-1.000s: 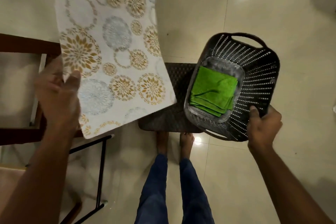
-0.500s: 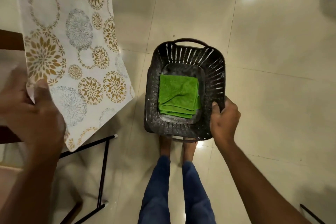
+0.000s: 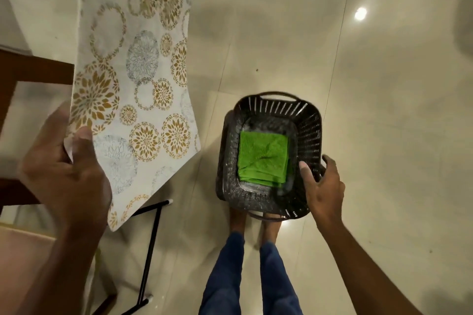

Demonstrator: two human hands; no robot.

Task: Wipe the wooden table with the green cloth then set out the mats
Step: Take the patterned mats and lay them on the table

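Bare feet [image 3: 256,220] and blue-jeaned legs [image 3: 245,276] planted on glossy cream floor tiles [image 3: 384,110]. At left, left hand [image 3: 64,169] gripping a mat [image 3: 138,79] by its lower corner, thumb pressed across the face, fingers curled behind; white, with gold and grey floral rings, raised upright and away from the body. At right, right hand [image 3: 323,186] at the near right rim of a dark slatted basket [image 3: 309,120], fingers spread loosely over the edge, not clenched. Folded green cloth [image 3: 263,158] flat on the basket's bottom. Behind the mat, edge of a wooden table [image 3: 33,69]; below it, black metal legs [image 3: 148,261].
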